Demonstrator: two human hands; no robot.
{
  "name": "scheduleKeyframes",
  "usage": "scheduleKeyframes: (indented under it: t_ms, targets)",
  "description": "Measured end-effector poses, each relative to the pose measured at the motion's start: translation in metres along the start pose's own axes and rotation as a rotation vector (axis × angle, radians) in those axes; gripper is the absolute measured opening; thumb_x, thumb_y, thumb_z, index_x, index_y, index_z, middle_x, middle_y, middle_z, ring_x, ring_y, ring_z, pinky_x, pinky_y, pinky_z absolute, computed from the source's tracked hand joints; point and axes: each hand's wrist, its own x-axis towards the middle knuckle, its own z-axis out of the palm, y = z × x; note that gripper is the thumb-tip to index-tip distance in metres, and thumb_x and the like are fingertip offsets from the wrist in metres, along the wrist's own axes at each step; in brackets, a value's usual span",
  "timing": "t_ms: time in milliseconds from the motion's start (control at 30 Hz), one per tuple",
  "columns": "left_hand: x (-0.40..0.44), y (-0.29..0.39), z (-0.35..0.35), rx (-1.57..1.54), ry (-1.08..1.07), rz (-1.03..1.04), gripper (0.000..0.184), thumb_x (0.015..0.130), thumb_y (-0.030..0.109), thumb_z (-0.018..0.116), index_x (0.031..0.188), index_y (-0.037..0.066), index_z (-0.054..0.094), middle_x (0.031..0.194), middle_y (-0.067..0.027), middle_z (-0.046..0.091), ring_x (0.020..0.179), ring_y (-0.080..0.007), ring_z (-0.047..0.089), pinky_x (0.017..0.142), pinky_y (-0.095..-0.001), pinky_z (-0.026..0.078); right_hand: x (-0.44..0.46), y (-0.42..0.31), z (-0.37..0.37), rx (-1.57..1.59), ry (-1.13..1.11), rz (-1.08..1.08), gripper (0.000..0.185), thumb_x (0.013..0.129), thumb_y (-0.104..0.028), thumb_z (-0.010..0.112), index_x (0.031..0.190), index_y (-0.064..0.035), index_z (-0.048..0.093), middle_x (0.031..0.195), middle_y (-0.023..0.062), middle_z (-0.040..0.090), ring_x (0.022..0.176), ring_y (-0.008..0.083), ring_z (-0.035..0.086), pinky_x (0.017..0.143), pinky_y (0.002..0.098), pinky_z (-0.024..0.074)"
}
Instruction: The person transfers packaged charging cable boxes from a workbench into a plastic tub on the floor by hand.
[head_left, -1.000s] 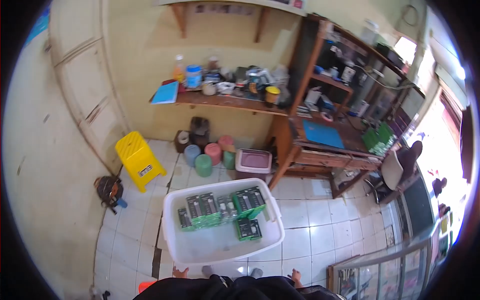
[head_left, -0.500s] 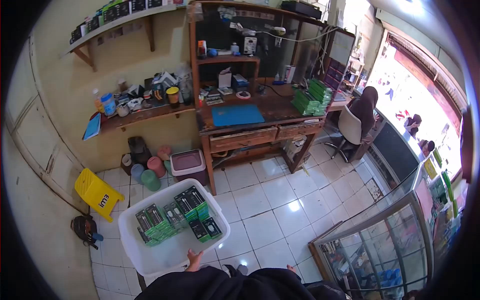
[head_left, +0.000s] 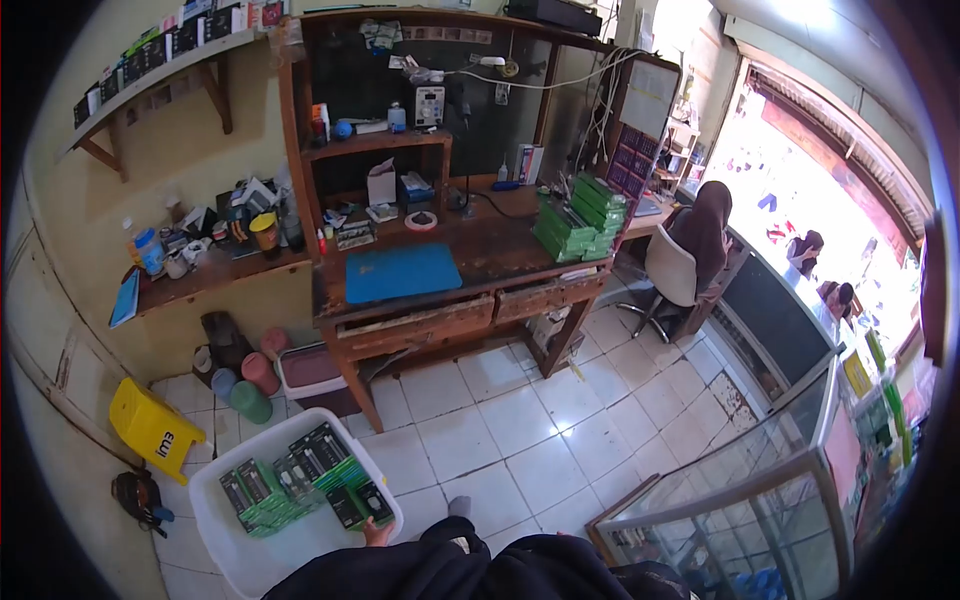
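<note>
My left hand (head_left: 378, 532) reaches over the near right side of a white plastic tub (head_left: 212, 525). Its fingers look apart, with the tips at the lower edge of a small dark-and-green box (head_left: 373, 503); a firm grip does not show. Beside that one lies another such box (head_left: 346, 507). Farther back in the tub are stacks of similar packaged boxes (head_left: 255, 500), their fronts dark and their sides green. My right hand is out of sight below my dark clothing.
A wooden workbench (head_left: 500, 285) carries a blue mat (head_left: 402, 272) and stacked green boxes (head_left: 580, 225). A yellow floor sign (head_left: 155, 430) stands left of the tub. At right is a glass display case (head_left: 730, 510). A person (head_left: 703, 230) sits on a chair (head_left: 670, 267) farther off.
The view has shifted, so the bench and tub appear farther left and lower. My left hand has come to the nearer boxes at the tub's right end. My right hand has left the view.
</note>
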Motion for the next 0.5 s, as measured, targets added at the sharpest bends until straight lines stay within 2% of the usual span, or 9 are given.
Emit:
scheduleKeyframes:
  t_ms: [33, 100, 133, 200, 267, 333, 400, 467, 500]
  targets:
    - [0.010, 0.011, 0.011, -0.006, -0.007, 0.001, 0.074, 0.051, 0.035, 0.072, 0.106, -0.001, 0.038, 0.100, -0.0186, 0.041, 0.095, -0.0303, 0.039, 0.080, -0.0371, 0.034, 0.019, 0.004, -0.004, 0.000, -0.013, 0.022, 0.041, 0.074, -0.029, 0.052, 0.096, 0.0049, 0.048, 0.080, 0.0122, 0.055, 0.069, 0.0226, 0.057, 0.056, 0.0322, 0.0453]
    - [0.037, 0.017, 0.035, 0.047, -0.121, -0.079, 0.072, 0.051, 0.036, 0.072, 0.105, 0.000, 0.041, 0.103, -0.0186, 0.041, 0.097, -0.0300, 0.038, 0.082, -0.0369, 0.034, 0.020, -0.056, -0.035, 0.064, -0.054, 0.118, 0.039, 0.074, -0.028, 0.052, 0.096, 0.0041, 0.048, 0.079, 0.0118, 0.055, 0.067, 0.0220, 0.057, 0.055, 0.0319, 0.0450]
    - [0.051, 0.030, 0.046, 0.104, -0.163, 0.027, 0.071, 0.051, 0.037, 0.071, 0.106, 0.002, 0.042, 0.103, -0.0182, 0.042, 0.097, -0.0306, 0.039, 0.082, -0.0369, 0.034, 0.016, -0.097, -0.058, 0.111, -0.074, 0.169, 0.038, 0.074, -0.027, 0.052, 0.096, 0.0037, 0.048, 0.078, 0.0116, 0.056, 0.066, 0.0216, 0.057, 0.054, 0.0317, 0.0449]
    - [0.061, 0.065, 0.075, 0.128, -0.165, -0.014, 0.072, 0.052, 0.039, 0.071, 0.106, 0.002, 0.042, 0.104, -0.0177, 0.042, 0.096, -0.0302, 0.040, 0.082, -0.0365, 0.035, 0.004, -0.176, -0.091, 0.194, -0.087, 0.217, 0.036, 0.075, -0.026, 0.051, 0.096, 0.0028, 0.048, 0.077, 0.0112, 0.056, 0.064, 0.0210, 0.057, 0.054, 0.0314, 0.0446]
    - [0.081, 0.107, 0.102, 0.211, -0.265, 0.071, 0.069, 0.054, 0.039, 0.070, 0.105, 0.001, 0.044, 0.102, -0.0181, 0.044, 0.094, -0.0292, 0.043, 0.081, -0.0359, 0.036, 0.030, -0.197, -0.094, 0.292, -0.106, 0.213, 0.034, 0.075, -0.025, 0.051, 0.096, 0.0015, 0.049, 0.077, 0.0107, 0.056, 0.063, 0.0199, 0.057, 0.052, 0.0307, 0.0442]
    - [0.085, 0.159, 0.128, 0.095, -0.262, 0.131, 0.064, 0.056, 0.037, 0.069, 0.104, 0.000, 0.046, 0.102, -0.0196, 0.047, 0.094, -0.0292, 0.046, 0.080, -0.0360, 0.038, 0.047, -0.217, -0.094, 0.386, -0.140, 0.212, 0.032, 0.075, -0.024, 0.051, 0.096, 0.0002, 0.049, 0.076, 0.0102, 0.056, 0.062, 0.0188, 0.056, 0.050, 0.0299, 0.0437]
    - [0.099, 0.191, 0.163, -0.044, -0.288, 0.225, 0.058, 0.060, 0.032, 0.068, 0.102, -0.001, 0.047, 0.102, -0.0196, 0.049, 0.093, -0.0280, 0.050, 0.077, -0.0350, 0.041, 0.066, -0.244, -0.100, 0.265, -0.164, 0.210, 0.029, 0.076, -0.023, 0.050, 0.094, -0.0011, 0.050, 0.075, 0.0091, 0.056, 0.059, 0.0177, 0.056, 0.047, 0.0285, 0.0429]
    - [0.106, 0.224, 0.197, -0.175, -0.297, 0.271, 0.052, 0.064, 0.025, 0.066, 0.104, -0.002, 0.045, 0.105, -0.0179, 0.048, 0.092, -0.0249, 0.051, 0.076, -0.0333, 0.042, 0.094, -0.261, -0.103, 0.249, -0.187, 0.212, 0.028, 0.075, -0.023, 0.051, 0.093, -0.0010, 0.050, 0.073, 0.0085, 0.056, 0.058, 0.0171, 0.056, 0.047, 0.0275, 0.0429]
    - [0.098, 0.258, 0.204, -0.242, -0.365, 0.244, 0.050, 0.067, 0.024, 0.064, 0.106, 0.000, 0.043, 0.106, -0.0152, 0.047, 0.095, -0.0230, 0.048, 0.079, -0.0316, 0.040, 0.115, -0.268, -0.102, 0.243, -0.231, 0.158, 0.028, 0.075, -0.023, 0.051, 0.093, -0.0013, 0.050, 0.073, 0.0080, 0.056, 0.058, 0.0165, 0.056, 0.047, 0.0272, 0.0429]
